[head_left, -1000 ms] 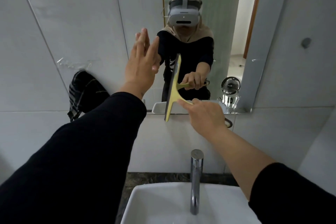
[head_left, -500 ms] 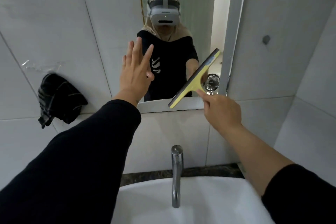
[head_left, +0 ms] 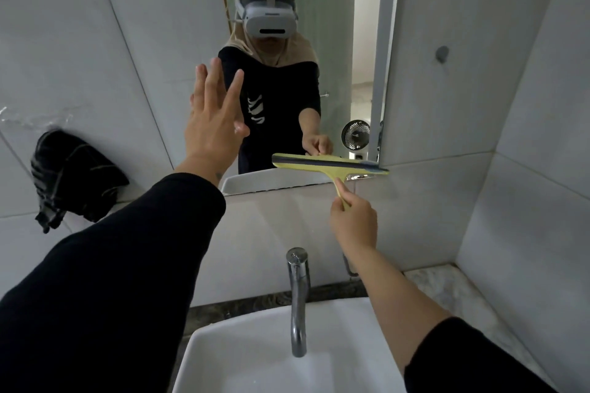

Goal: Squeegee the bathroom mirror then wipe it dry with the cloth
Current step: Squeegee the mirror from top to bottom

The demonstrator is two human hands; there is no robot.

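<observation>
My right hand (head_left: 352, 220) pinches the squeegee (head_left: 329, 164) handle, blade level at the mirror (head_left: 335, 41)'s bottom edge; left hand (head_left: 214, 124) spread flat (empty). So light a pinch could twist, leaving streaks; cloth (head_left: 71, 179) hangs left.

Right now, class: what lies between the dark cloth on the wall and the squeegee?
In the head view, the open left hand lies between the dark cloth and the squeegee.
</observation>
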